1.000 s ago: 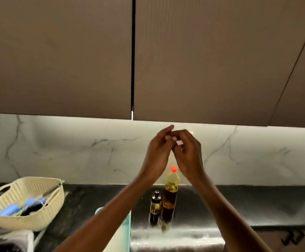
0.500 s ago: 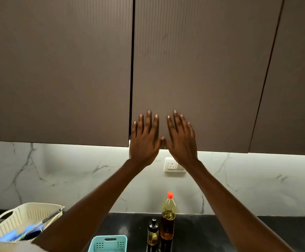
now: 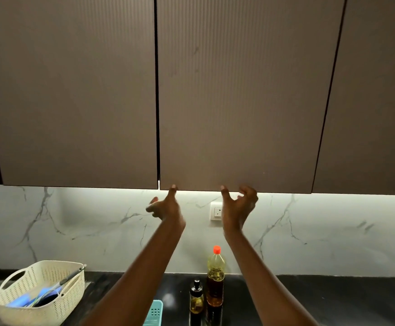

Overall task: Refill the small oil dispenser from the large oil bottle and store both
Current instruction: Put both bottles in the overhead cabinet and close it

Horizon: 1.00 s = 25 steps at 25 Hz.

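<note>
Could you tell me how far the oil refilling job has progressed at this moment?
Done: nothing certain. The small oil dispenser and the large oil bottle stand side by side on the counter with their tops on; whether the refill happened cannot be told. In hand: the left hand and right hand reach the lower edge of the closed cabinet door, holding nothing. Left: open it and store both bottles.

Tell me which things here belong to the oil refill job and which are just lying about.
Belong to the job:
- large oil bottle, capped, on the counter
- small oil dispenser, beside it
- cabinet door, probably the storage; left hand and right hand are at its lower edge

Just lying about:
- cream basket
- teal basket
- wall socket
</note>
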Each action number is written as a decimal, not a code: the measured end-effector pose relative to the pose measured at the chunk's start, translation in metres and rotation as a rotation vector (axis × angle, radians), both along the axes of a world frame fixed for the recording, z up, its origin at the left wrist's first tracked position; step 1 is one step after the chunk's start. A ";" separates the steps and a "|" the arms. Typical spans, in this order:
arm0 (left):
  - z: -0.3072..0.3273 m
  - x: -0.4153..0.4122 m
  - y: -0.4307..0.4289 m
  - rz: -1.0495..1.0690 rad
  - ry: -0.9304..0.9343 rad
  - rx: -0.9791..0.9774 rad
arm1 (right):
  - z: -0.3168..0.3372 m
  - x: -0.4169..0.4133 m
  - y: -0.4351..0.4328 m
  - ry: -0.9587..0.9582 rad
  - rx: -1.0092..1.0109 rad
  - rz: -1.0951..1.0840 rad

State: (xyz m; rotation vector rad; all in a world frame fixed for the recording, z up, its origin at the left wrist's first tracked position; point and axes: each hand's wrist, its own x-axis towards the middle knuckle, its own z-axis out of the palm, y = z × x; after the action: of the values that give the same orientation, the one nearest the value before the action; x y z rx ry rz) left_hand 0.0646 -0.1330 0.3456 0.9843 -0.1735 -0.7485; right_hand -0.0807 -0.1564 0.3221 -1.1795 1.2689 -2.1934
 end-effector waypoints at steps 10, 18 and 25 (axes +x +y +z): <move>0.017 0.011 0.008 -0.446 0.367 -0.352 | 0.035 0.010 0.018 -0.907 0.173 0.862; -0.004 0.014 0.074 -0.597 0.385 -0.495 | 0.027 0.004 0.047 -0.884 0.194 0.874; -0.016 -0.007 0.160 -1.000 0.484 -0.406 | 0.022 -0.051 0.138 -0.806 0.246 0.865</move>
State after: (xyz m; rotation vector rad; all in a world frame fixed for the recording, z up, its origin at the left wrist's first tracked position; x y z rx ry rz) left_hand 0.0575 0.0269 0.3297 0.2512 -0.3834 -1.7582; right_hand -0.1315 -0.0181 0.3445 -0.4756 0.5023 -1.5117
